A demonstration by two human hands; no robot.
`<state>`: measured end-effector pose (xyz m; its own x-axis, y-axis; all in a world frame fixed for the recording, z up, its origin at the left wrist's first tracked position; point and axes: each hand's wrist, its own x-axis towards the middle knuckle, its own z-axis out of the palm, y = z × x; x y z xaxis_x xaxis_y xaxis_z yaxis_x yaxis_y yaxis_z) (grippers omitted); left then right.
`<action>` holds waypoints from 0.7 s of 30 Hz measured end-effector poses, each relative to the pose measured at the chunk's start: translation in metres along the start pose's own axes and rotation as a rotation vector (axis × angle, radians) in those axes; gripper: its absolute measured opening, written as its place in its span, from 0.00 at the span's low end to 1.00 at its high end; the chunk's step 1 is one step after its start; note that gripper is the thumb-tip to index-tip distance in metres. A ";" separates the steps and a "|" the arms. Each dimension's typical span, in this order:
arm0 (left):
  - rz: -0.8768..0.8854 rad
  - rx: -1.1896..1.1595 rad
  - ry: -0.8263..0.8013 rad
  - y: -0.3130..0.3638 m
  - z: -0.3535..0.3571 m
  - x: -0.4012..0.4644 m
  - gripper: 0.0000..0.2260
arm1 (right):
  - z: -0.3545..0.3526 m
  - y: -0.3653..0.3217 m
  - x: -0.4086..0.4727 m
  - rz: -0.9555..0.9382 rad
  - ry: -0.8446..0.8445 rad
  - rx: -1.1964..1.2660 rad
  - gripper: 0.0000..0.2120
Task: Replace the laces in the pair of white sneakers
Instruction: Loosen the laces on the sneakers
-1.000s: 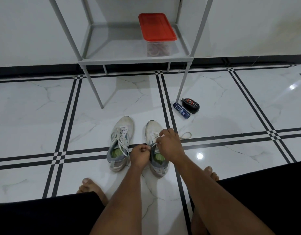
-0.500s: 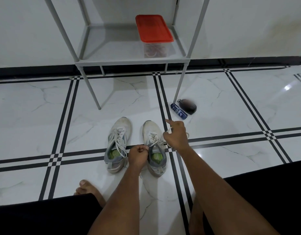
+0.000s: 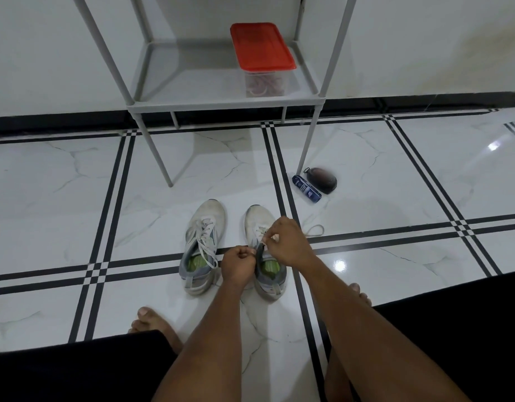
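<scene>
A glossy white tiled floor [image 3: 76,198] with black stripes runs to a white wall, where a grey shelf rack [image 3: 221,103] carries a red-lidded container [image 3: 262,47]. Two white sneakers stand side by side: the left sneaker [image 3: 202,245] fully laced, the right sneaker [image 3: 265,256] under both hands. The left hand [image 3: 238,264] is closed in a fist at its tongue, the right hand [image 3: 288,242] pinches its white lace [image 3: 314,230], whose loop trails onto the floor.

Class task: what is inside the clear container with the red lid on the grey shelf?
Through the clear container wall, pinkish curled strands show, possibly laces; exactly what they are cannot be told. The red lid hides the contents from above, on the grey shelf.
</scene>
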<state>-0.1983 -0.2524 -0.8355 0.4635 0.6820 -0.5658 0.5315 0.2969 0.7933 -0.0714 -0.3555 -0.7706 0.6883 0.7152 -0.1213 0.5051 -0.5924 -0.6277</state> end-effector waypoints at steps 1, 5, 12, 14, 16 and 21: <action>0.002 0.012 0.013 0.002 0.000 -0.001 0.05 | -0.004 -0.001 0.002 0.041 0.043 0.118 0.05; 0.006 0.033 0.018 -0.001 0.001 0.001 0.05 | -0.040 -0.026 0.023 0.238 0.268 0.557 0.08; 0.308 0.278 0.003 0.014 -0.002 -0.017 0.18 | -0.014 -0.002 -0.006 0.401 -0.025 0.002 0.55; 0.413 0.536 -0.036 0.022 0.001 -0.022 0.18 | 0.006 0.010 -0.023 0.338 -0.043 -0.032 0.36; 0.466 0.730 -0.040 0.028 0.006 -0.027 0.19 | 0.019 0.022 -0.034 0.236 -0.002 -0.030 0.15; 0.639 0.999 0.009 0.029 0.016 -0.027 0.12 | 0.018 0.032 -0.037 0.249 0.051 0.057 0.20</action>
<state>-0.1847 -0.2729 -0.8009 0.8431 0.5227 -0.1260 0.5252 -0.7502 0.4017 -0.0899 -0.3940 -0.8000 0.8140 0.5293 -0.2391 0.2876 -0.7250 -0.6258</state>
